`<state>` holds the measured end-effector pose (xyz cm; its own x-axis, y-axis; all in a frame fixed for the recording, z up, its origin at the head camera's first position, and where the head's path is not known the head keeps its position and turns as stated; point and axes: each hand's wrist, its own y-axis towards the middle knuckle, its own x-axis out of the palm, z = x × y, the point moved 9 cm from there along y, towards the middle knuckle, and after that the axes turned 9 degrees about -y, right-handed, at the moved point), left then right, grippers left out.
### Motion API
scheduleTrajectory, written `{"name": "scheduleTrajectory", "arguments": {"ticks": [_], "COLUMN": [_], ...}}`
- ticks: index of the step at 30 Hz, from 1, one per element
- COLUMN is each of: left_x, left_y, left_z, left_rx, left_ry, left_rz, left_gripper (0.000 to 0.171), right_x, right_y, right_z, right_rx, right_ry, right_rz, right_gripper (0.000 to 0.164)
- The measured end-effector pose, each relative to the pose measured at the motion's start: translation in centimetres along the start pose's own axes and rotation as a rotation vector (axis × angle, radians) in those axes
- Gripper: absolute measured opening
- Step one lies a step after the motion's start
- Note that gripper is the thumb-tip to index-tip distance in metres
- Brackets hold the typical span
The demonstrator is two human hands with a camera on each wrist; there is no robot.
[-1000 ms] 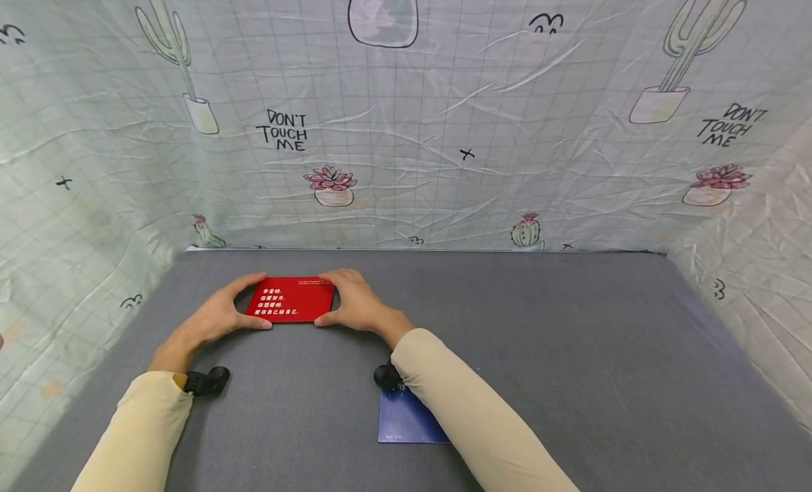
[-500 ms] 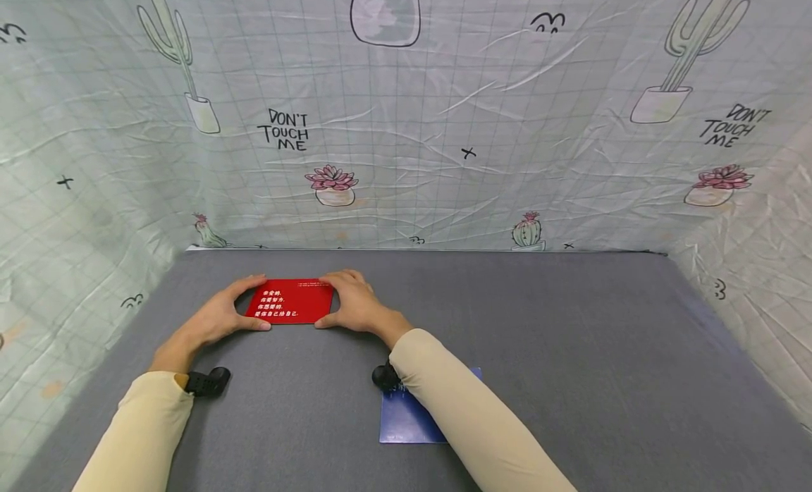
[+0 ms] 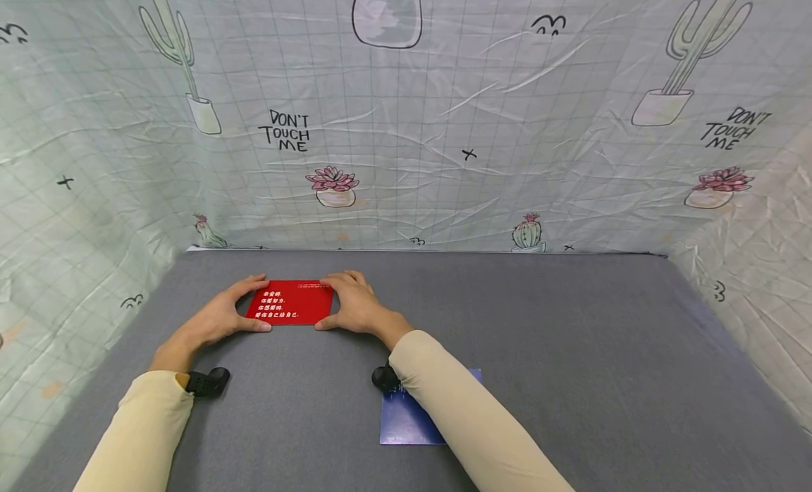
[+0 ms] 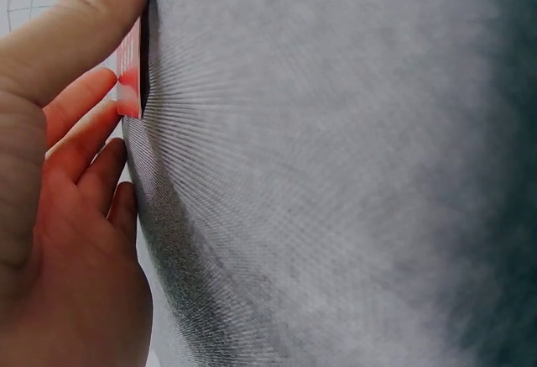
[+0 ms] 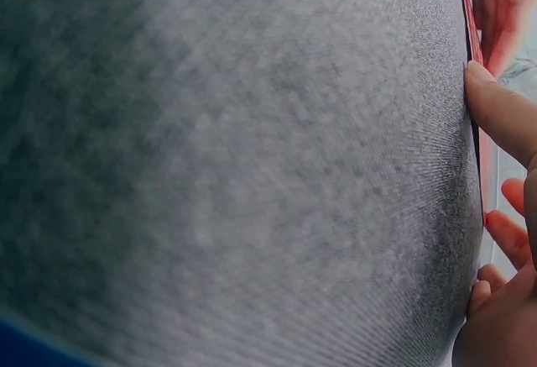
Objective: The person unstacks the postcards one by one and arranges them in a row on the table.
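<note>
Head view showed the left hand and right hand gripping opposite ends of a red card, left of the frame's centre, thumbs on its near edge. Whether it touched the counter was unclear. Good handling probably called for even, light pressure, keeping it level.

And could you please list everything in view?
Red card: one, red with white writing, held at both ends
Blue card: one, blue, partly hidden, nearer the person
Table: one, grey, below the cards
Printed cloth: count unclear, pale, behind and beside the table
Wrist devices: two, black, one at each wrist
Sleeves: two, cream, on the forearms
Left hand: one, bare, at the red card's left end
Right hand: one, bare, at its right end
</note>
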<state>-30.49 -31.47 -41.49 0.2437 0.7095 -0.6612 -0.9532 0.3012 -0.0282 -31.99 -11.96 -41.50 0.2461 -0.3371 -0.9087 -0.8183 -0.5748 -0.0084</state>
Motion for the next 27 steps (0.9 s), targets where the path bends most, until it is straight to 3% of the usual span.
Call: {"name": "scheduleTrajectory", "arguments": {"ticks": [19,27], "left_x": [0.0,-0.6], "left_y": [-0.2,-0.4], "left_z": [0.0,1.2], "left_rx": [-0.009,-0.018], "left_ry": [0.019,0.009], "left_rz": [-0.002,0.04], "left_gripper": [0.089,0.087], "right_x": [0.0,-1.6], "right_y": [-0.1,-0.5], "right_z": [-0.2,0.2], "right_rx": [-0.008,-0.015], "right_ry": [-0.034,0.055], "right_rz": [0.015,-0.004], "right_gripper": [0.077,0.082]}}
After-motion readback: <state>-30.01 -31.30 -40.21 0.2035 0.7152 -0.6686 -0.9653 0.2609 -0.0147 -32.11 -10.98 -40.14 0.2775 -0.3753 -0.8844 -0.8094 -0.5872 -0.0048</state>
